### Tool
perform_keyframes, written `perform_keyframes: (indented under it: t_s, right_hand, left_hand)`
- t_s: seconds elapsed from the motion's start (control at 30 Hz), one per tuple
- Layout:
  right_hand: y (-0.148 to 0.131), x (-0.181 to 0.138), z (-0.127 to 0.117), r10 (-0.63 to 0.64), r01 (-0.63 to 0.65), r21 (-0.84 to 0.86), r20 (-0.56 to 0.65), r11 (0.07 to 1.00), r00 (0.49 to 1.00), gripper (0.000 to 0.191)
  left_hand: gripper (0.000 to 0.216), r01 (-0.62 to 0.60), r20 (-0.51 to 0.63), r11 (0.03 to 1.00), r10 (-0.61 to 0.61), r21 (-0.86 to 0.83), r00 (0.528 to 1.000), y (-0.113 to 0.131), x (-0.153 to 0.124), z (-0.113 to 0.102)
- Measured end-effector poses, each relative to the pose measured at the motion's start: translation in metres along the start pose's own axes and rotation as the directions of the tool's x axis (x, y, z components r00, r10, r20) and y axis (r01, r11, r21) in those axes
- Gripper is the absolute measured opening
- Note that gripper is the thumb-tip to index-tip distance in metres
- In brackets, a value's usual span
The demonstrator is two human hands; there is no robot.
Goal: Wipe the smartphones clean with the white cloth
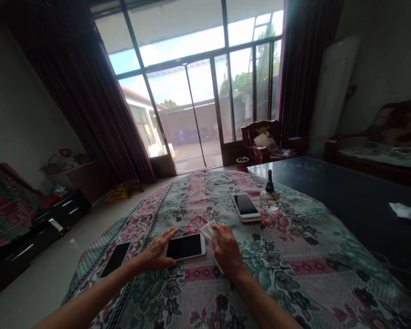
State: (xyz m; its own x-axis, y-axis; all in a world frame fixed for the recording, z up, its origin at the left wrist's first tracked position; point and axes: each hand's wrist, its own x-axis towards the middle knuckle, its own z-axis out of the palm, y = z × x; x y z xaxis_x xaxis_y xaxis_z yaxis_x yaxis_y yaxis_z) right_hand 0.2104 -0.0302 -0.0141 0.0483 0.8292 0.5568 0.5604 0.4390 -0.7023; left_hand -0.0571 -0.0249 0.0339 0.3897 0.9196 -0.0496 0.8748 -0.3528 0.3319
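A white smartphone point(186, 246) with a dark screen lies flat on the patterned tablecloth in front of me. My left hand point(160, 250) grips its left end, thumb at the near edge and fingers at the far edge. Just right of the phone, my right hand point(227, 250) is closed on a crumpled white tissue point(209, 230), part of which is hidden by the fingers. Left of my left wrist lies another dark-screened phone point(116, 258). Beyond my right hand rests a stack of white phones point(245, 208), beside a clear round bottle point(270, 198) with a black top.
The floral cloth point(281, 274) covers the table under my hands. To the right stands a dark glossy table point(356, 192) with a crumpled white paper point(406, 211) on it. A wooden chair point(262, 139) is near the glass doors, and a low black cabinet point(60, 212) at left.
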Motion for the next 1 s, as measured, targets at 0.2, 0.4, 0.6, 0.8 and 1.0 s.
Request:
perform_keyframes:
  t_s: [0.2,0.4,0.6,0.8,1.0]
  right_hand:
    - [-0.011,-0.006,-0.003,-0.034,0.062,-0.144,0.194,0.988,0.98,0.041]
    - [-0.002,-0.001,-0.003,-0.079,0.104,-0.11,0.209,0.989,0.975,0.037]
    - [0.001,0.005,-0.007,-0.123,0.126,-0.052,0.067,0.991,0.99,0.035]
    - [-0.013,0.001,0.006,-0.071,0.158,-0.286,0.292,0.945,0.954,0.038]
    - [-0.035,0.002,0.024,-0.034,0.234,-0.338,0.505,0.911,0.863,0.045]
  left_hand:
    - [0.07,0.098,-0.239,0.99,-0.12,-0.103,0.964,-0.015,-0.022,0.031]
    - [0.074,0.051,-0.391,0.97,-0.144,-0.238,0.909,-0.001,-0.012,0.054]
    - [0.071,0.037,-0.451,0.977,-0.13,-0.209,0.883,-0.01,-0.016,0.057]
    - [0.053,0.009,-0.456,0.99,-0.072,-0.138,0.887,-0.012,-0.015,0.063]
    - [0.052,-0.016,-0.456,0.991,-0.047,-0.135,0.889,-0.015,-0.015,0.066]
